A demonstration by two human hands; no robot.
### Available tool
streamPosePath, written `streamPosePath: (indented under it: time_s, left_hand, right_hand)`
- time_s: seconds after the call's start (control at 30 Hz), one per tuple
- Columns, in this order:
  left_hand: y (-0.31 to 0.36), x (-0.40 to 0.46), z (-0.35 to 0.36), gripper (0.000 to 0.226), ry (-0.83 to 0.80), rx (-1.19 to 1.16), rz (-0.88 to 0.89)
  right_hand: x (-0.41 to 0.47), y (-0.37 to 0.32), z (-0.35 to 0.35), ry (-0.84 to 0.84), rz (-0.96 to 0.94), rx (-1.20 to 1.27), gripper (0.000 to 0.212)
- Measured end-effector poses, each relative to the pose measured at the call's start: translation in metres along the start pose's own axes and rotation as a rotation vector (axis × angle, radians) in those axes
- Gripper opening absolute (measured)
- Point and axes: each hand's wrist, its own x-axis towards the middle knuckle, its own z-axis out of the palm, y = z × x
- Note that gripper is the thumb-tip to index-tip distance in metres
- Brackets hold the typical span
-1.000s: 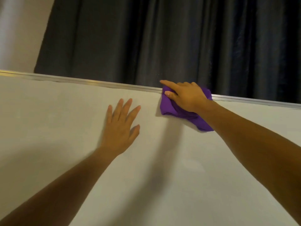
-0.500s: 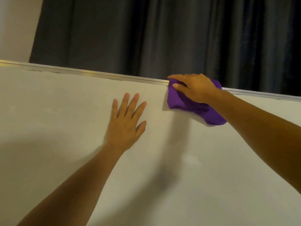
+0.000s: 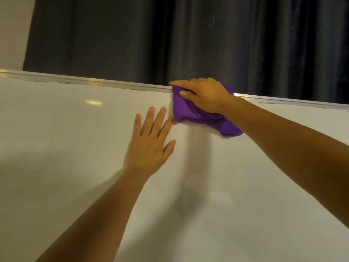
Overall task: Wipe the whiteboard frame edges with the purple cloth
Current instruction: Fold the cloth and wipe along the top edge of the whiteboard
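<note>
Purple cloth [image 3: 198, 115] is bunched under the right hand [image 3: 204, 95], which grasps it and presses it on the top frame edge [image 3: 113, 84] of the whiteboard [image 3: 66, 138], at about 1 o'clock from the left hand [image 3: 151, 144]. That hand lies flat with fingers spread on the board, grasping nothing. Dark curtain [image 3: 188, 38] hangs behind.
</note>
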Motion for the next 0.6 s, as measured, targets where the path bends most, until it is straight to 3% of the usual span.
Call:
streamPosePath:
  time_s: [0.23,0.6]
  left_hand:
    - [0.001,0.001,0.008,0.078,-0.013,0.032,-0.002]
    - [0.022,0.007,-0.008,0.072,-0.074,0.033,-0.007]
  right_hand:
    - [-0.047,0.046,0.007,0.107,0.054,-0.139,0.054]
    - [-0.139,0.155,-0.011,0.150,0.100,-0.149,0.055]
